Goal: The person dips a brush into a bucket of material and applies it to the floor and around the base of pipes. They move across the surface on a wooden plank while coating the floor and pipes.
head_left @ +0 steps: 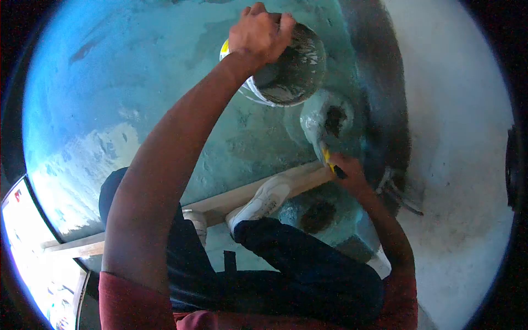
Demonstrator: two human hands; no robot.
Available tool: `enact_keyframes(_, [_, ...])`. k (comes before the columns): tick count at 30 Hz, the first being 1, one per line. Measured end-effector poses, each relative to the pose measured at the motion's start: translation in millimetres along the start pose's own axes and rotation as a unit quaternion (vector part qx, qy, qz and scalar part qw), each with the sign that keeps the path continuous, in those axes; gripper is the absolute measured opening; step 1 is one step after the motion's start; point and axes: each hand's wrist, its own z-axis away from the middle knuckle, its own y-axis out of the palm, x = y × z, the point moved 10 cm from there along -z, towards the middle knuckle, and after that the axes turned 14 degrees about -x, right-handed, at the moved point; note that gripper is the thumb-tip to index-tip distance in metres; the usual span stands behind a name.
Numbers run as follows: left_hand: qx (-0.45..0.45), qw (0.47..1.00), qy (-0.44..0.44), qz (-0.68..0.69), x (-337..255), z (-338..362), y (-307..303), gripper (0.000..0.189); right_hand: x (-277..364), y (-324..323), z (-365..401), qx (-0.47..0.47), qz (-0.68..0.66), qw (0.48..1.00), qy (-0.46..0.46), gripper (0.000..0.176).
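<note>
My left hand (261, 34) grips the rim of a white bucket (258, 94) with a yellow patch on its side. Dark grey, wet slurry coats the bucket's inside, and its mouth tilts toward me. Lower right, my right hand (347, 169) is closed round the yellow and black handle of a brush (328, 156). Its head reaches to the edge of a rounded, coated fixture (314, 118) with a dark hole. Grey-green wet coating covers the floor (242, 132) around both.
A wooden plank (308, 177) lies across the floor under my shoe (264, 201). A second dark opening (318, 216) is nearer me. To the right, a dark-coated strip (385, 82) meets a pale wall (451, 110), where a pipe (404, 198) sticks out. A bright opening (33, 258) is at left.
</note>
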Motion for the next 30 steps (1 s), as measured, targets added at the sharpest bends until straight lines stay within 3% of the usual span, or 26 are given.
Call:
enact_keyframes(3, [0.093, 0.991, -0.074, -0.056, 9.2, -4.7, 9.6, 0.035, -9.4, 5.0, -2.0, 0.033, 0.019, 0.999, 0.024, 0.026])
enact_keyframes(4, [0.083, 0.992, -0.065, -0.072, 9.1, -5.4, 10.0, 0.038, -14.8, 7.6, -6.4, 0.041, 0.029, 0.998, 0.039, 0.026])
enact_keyframes(7, [0.068, 0.993, -0.05, -0.089, 10.5, -7.0, 11.6, 0.043, -22.5, -17.0, -63.9, -0.092, -0.093, 0.99, 0.051, 0.024])
enact_keyframes(9, [0.076, 0.994, -0.054, -0.056, 7.5, -5.8, 10.3, 0.038, -25.8, -41.9, -106.7, -0.135, -0.111, 0.975, 0.14, 0.019])
enact_keyframes(12, [0.066, 0.995, -0.048, -0.058, 6.4, -6.4, 6.6, 0.041, -51.2, -74.1, -128.7, -0.312, -0.112, 0.939, 0.096, 0.018])
enact_keyframes(15, [0.053, 0.996, -0.068, -0.016, 5.2, -5.1, 2.2, 0.041, -53.7, -82.6, -123.6, -0.365, -0.081, 0.926, 0.06, 0.017])
enact_keyframes(18, [0.161, 0.983, -0.076, -0.046, 15.1, -1.8, 20.4, 0.044, -46.0, -63.5, -101.2, -0.361, -0.07, 0.925, 0.092, 0.016])
enact_keyframes(20, [0.079, 0.992, -0.082, -0.049, 7.1, -4.4, 3.3, 0.038, -12.1, -37.1, -91.9, -0.217, -0.16, 0.957, 0.104, 0.015])
enact_keyframes(21, [0.038, 0.994, -0.085, -0.049, 3.9, -6.7, -4.9, 0.041, -24.7, -12.2, -66.6, -0.153, -0.107, 0.978, 0.098, 0.016])
enact_keyframes(25, [0.034, 0.995, -0.054, -0.078, 9.0, -8.2, 3.4, 0.041, -1.9, 27.8, -8.6, -0.003, -0.001, 0.999, 0.045, 0.022])
enact_keyframes(28, [0.035, 0.996, -0.051, -0.062, 8.4, -6.2, 6.2, 0.041, 13.3, 34.7, -8.2, 0.042, 0.02, 0.999, 0.021, 0.026])
enact_keyframes(30, [0.038, 0.996, -0.048, -0.07, 9.1, -7.1, 7.5, 0.041, -5.9, 42.6, -16.0, -0.003, -0.023, 0.998, 0.051, 0.027])
